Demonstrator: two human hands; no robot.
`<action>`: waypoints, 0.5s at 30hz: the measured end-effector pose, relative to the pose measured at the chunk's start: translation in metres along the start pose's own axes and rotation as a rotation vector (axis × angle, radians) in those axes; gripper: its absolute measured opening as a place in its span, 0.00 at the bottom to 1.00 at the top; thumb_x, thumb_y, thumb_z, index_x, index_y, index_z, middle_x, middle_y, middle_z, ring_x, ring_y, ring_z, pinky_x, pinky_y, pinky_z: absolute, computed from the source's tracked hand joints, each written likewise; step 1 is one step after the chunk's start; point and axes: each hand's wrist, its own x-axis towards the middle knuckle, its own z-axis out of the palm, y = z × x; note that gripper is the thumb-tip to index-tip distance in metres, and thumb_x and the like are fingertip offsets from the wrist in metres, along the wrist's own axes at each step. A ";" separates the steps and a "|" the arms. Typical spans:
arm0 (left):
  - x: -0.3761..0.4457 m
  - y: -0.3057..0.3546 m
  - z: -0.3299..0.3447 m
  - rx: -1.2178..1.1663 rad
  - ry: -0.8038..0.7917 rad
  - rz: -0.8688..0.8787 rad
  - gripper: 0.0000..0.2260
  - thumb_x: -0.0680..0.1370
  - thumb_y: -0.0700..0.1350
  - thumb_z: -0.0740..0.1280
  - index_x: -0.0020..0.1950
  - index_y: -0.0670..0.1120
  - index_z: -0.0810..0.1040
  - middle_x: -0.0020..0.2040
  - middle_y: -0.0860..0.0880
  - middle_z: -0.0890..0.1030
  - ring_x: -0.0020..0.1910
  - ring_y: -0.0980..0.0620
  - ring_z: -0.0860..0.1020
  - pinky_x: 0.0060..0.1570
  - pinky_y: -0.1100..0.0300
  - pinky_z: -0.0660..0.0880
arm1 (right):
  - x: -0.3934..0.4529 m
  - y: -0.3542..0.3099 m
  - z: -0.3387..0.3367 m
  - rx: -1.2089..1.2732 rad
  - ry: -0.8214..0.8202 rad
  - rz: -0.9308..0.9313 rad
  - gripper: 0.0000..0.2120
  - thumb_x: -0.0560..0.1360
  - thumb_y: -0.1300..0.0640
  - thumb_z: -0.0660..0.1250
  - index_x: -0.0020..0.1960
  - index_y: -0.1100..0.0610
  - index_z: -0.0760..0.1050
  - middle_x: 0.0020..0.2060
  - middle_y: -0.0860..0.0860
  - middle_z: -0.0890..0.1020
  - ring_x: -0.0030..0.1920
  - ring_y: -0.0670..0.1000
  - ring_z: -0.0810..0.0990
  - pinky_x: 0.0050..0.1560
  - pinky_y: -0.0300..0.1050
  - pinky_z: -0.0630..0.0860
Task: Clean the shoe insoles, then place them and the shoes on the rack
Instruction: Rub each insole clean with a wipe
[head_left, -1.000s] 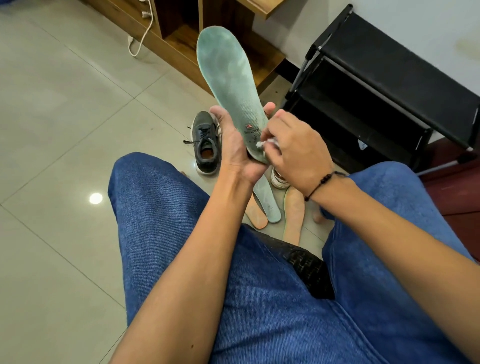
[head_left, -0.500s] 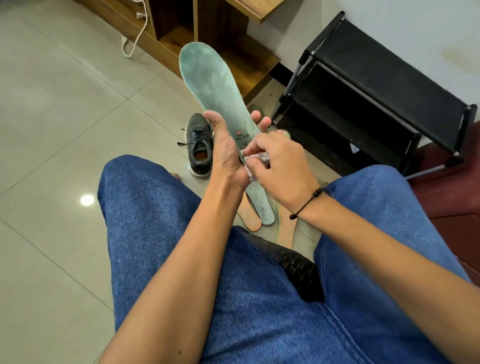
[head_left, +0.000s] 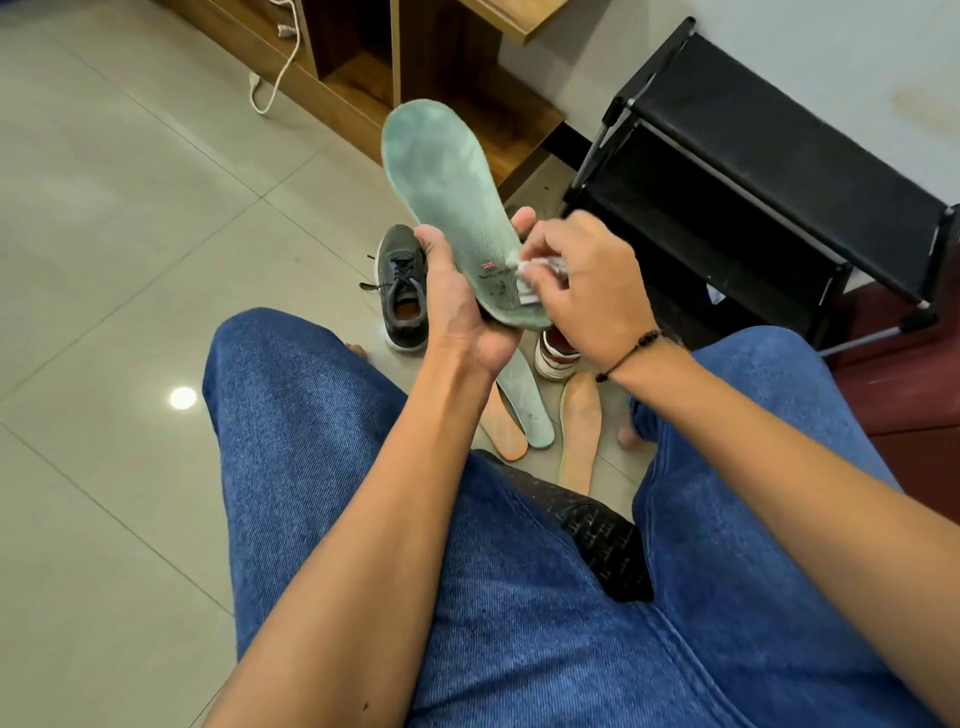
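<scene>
While left hand (head_left: 457, 306) grips the green insole (head_left: 447, 208) by its near heel, long axis running far-left, right hand (head_left: 587, 291) pinches a wipe (head_left: 530, 278) against the heel's right edge.

Four insoles are in sight: one green insole (head_left: 441, 192) held up, a second green insole (head_left: 527, 402) and two orange insoles (head_left: 504, 431) (head_left: 579, 426) on the floor. Two shoes, a grey shoe (head_left: 402, 291) left and a white shoe (head_left: 556, 353) right, one white wipe (head_left: 535, 273), one black rack (head_left: 769, 171).
</scene>
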 end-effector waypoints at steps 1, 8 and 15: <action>0.001 0.000 0.000 -0.019 0.024 0.004 0.41 0.76 0.70 0.45 0.43 0.38 0.83 0.42 0.43 0.82 0.43 0.47 0.80 0.50 0.50 0.75 | -0.008 0.000 -0.001 0.009 -0.019 0.005 0.03 0.70 0.61 0.67 0.43 0.61 0.78 0.40 0.56 0.76 0.41 0.52 0.75 0.41 0.38 0.66; 0.005 0.002 -0.003 -0.020 0.074 0.023 0.35 0.77 0.69 0.46 0.53 0.40 0.75 0.48 0.44 0.79 0.48 0.47 0.79 0.51 0.49 0.76 | -0.030 -0.001 -0.004 0.088 -0.043 0.036 0.04 0.69 0.62 0.67 0.42 0.60 0.79 0.41 0.55 0.79 0.43 0.51 0.76 0.44 0.36 0.66; 0.001 -0.005 -0.005 -0.056 0.050 0.026 0.31 0.80 0.63 0.48 0.50 0.41 0.79 0.45 0.41 0.82 0.49 0.43 0.78 0.60 0.47 0.70 | 0.009 -0.001 0.001 -0.014 -0.081 0.082 0.06 0.73 0.60 0.64 0.48 0.58 0.77 0.47 0.56 0.76 0.47 0.52 0.74 0.42 0.37 0.63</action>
